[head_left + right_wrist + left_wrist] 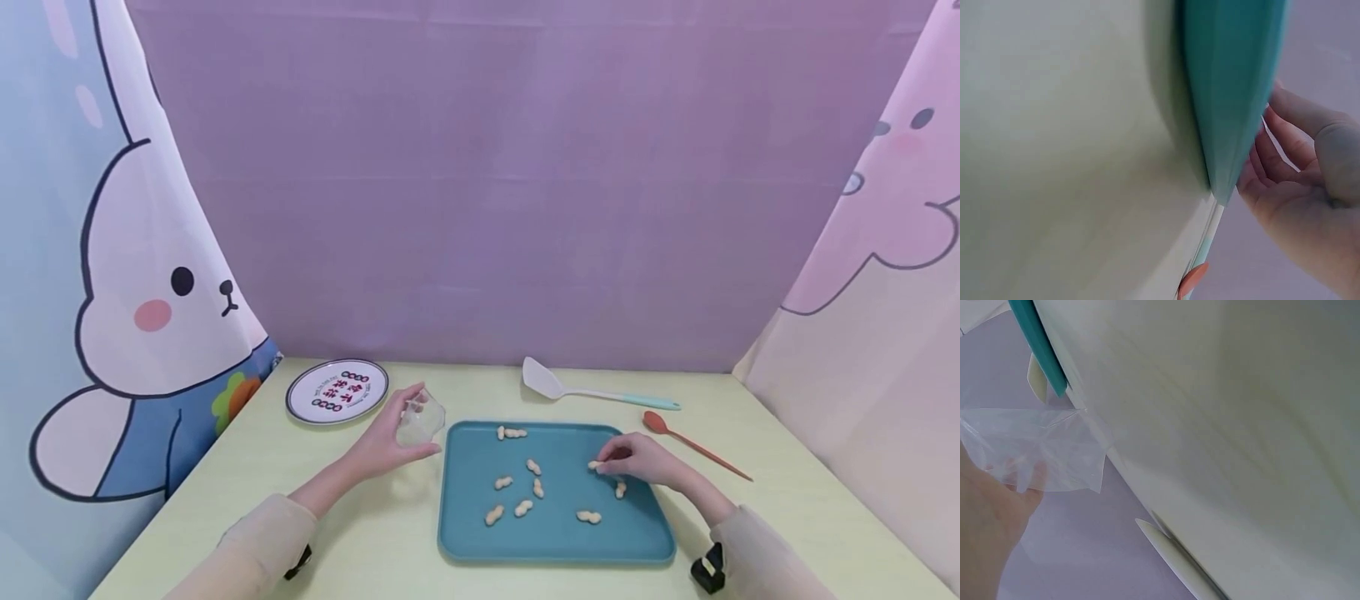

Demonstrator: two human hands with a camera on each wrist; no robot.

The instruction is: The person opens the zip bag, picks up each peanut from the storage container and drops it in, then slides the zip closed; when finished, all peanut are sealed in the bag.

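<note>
Peanuts (588, 517) lie scattered on the blue-green tray (555, 546) in the head view, their long axes pointing in differing directions. The right hand (643, 461), above the tray's right part, has its fingers bent together and its fingertips pinching one peanut (594, 465); that peanut appears to lie roughly crosswise, although the fingers hide part of it. Another peanut (620, 490) is just beside this hand, on the near side, with its long axis running roughly near to far. The left hand (388, 439), outside the tray's left edge, has thumb and fingers spread around a clear plastic bag (422, 421) and grips it. Governing relation: the bag lies to the left of the right hand, across the tray's width; the leftmost peanuts are nearer to the left hand. Markings: the plate (303, 392) at far left bears red characters and smaller print, too small to read with confidence; no lettering can be made out on the turner (543, 381) or the spoon (655, 422). In the left wrist view, the left hand's fingers show through the bag; its mouth cannot be identified. In the right wrist view, the tray's edge hides the fingertips, so the grip on the peanut cannot be confirmed there.
</note>
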